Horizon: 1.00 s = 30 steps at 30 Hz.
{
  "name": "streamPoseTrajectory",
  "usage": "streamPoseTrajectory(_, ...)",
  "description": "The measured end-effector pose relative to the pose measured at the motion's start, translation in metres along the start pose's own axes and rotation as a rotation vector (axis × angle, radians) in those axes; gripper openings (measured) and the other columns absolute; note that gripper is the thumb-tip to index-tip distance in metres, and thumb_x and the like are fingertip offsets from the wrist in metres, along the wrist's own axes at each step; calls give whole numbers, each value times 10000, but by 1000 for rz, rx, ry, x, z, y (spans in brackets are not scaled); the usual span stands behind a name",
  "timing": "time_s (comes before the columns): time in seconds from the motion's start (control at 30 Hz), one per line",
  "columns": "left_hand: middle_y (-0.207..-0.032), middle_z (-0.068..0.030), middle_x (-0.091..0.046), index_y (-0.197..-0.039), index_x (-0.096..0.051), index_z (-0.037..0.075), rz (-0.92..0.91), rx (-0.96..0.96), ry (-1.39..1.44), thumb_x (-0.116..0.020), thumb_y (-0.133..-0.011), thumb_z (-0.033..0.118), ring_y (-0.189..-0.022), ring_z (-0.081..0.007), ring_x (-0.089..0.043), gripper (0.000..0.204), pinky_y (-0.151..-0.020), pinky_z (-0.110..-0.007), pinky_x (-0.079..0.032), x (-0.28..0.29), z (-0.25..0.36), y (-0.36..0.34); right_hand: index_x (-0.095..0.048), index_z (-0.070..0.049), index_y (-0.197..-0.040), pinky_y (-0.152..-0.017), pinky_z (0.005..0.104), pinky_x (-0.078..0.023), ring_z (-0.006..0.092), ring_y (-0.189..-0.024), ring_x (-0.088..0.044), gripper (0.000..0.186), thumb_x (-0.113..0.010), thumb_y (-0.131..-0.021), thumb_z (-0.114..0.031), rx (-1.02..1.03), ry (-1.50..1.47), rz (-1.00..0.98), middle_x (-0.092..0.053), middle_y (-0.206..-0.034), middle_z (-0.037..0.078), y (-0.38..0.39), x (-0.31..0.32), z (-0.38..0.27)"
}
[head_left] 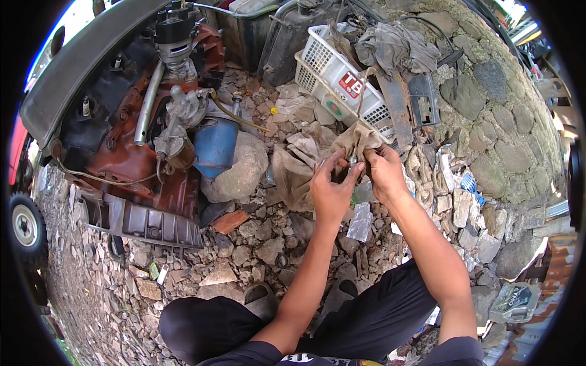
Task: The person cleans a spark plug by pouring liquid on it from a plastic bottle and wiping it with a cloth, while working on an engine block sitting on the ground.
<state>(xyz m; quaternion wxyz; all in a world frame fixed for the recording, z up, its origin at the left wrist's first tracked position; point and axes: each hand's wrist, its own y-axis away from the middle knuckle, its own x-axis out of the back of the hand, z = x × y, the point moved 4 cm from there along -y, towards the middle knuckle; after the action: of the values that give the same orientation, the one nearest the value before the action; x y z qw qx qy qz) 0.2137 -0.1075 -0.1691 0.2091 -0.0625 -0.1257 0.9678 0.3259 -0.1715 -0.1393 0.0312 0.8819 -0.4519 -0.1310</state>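
Note:
My left hand (331,188) and my right hand (386,173) meet over the rubble, just right of the middle. Between their fingertips is a small shiny metal part (353,160), mostly covered, so its exact kind cannot be made out. The left thumb and fingers close around it from the left. In my right hand's fingers a dirty beige rag (360,138) is bunched up against the part. More brown cloth (290,177) hangs or lies just left of my left hand.
A reddish-brown engine (131,152) with a blue oil filter (216,146) stands at the left, beside a large rock (241,171). White plastic baskets (317,55) are beyond my hands, near a stone wall (488,122). Loose stones cover the ground. A wheel (27,227) shows far left.

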Motion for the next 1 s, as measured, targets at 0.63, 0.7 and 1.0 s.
streamPoseTrajectory(0.63, -962, -124, -707, -1089, -691, -22, -73, -14, 46, -717, -888, 71, -921, -209, -618, 223, -837, -323, -508, 24, -12, -10, -653, 48, -1073, -758, 295, -528, 132, -857, -657, 201, -692, -910, -63, 152, 405, -137, -703, -950, 78, 2, -11, 2)
streamPoseTrajectory(0.7, -987, -130, -703, -1112, -686, -15, -60, -28, 91, -711, -884, 60, -935, -212, -615, 241, -839, -328, -505, 23, -10, -8, -675, 59, -997, -714, 287, -517, 120, -811, -646, 170, -716, -898, -73, 202, 422, -109, -708, -874, 75, 1, -14, -3)
streamPoseTrajectory(1.0, -1058, -96, -660, -1184, -656, -46, -189, 78, 64, -696, -872, -11, -943, -156, -635, 317, -855, -287, -512, 15, -12, 0, -631, 55, -1100, -785, 287, -518, 127, -913, -640, 284, -724, -882, -101, 372, 380, -81, -696, -1018, 94, -12, -10, 6)
